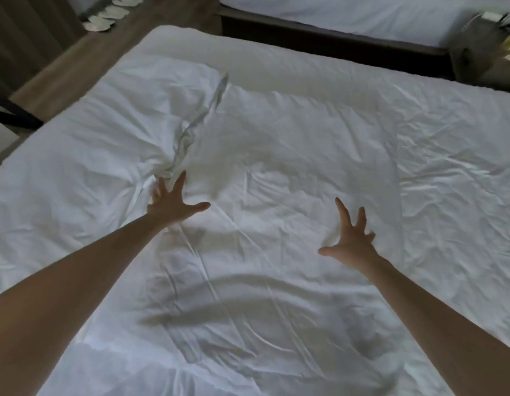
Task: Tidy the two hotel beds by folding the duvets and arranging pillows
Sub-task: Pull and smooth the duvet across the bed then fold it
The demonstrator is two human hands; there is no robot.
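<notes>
A white duvet (291, 144) lies spread and wrinkled over the near bed, filling most of the head view. A raised twisted fold (196, 124) runs from the upper middle down toward my left hand. My left hand (171, 202) is stretched out with fingers spread, its fingertips touching the cloth at the foot of that fold. My right hand (352, 238) reaches out to the right of it, fingers spread and straight, over the flat part of the duvet. Neither hand grips anything. No pillow is in view.
The second bed (362, 12), white on a dark frame (319, 44), stands beyond at the top. A wooden floor strip (76, 61) runs along the left side, with a white patterned item (111, 12) at top left. A blurred bedside stand (482, 38) sits at top right.
</notes>
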